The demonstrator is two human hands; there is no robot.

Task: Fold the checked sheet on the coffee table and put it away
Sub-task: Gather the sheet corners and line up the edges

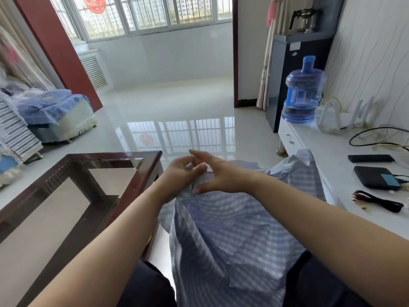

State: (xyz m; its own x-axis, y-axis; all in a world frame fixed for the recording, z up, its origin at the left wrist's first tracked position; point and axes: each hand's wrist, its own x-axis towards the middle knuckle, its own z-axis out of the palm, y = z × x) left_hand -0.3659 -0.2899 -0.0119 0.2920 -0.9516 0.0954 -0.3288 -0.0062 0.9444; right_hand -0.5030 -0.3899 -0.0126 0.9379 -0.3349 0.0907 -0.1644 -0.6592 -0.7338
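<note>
The blue-and-white checked sheet (234,235) hangs in front of me, bunched at the top and draping down over my lap, with one end lying toward the white cabinet on the right. My left hand (179,173) grips the gathered top edge of the sheet with curled fingers. Right beside it, my right hand (219,173) touches the same bunched edge, its thumb against the cloth and its fingers extended. The dark wooden coffee table (73,191) with a glass top stands to the left, with no sheet on it.
A white cabinet (345,165) on the right carries a blue water jug (303,91), cables, a remote and a black device. A sofa with blue covers (51,111) sits far left. Glossy white floor (177,107) stretches ahead to the windows.
</note>
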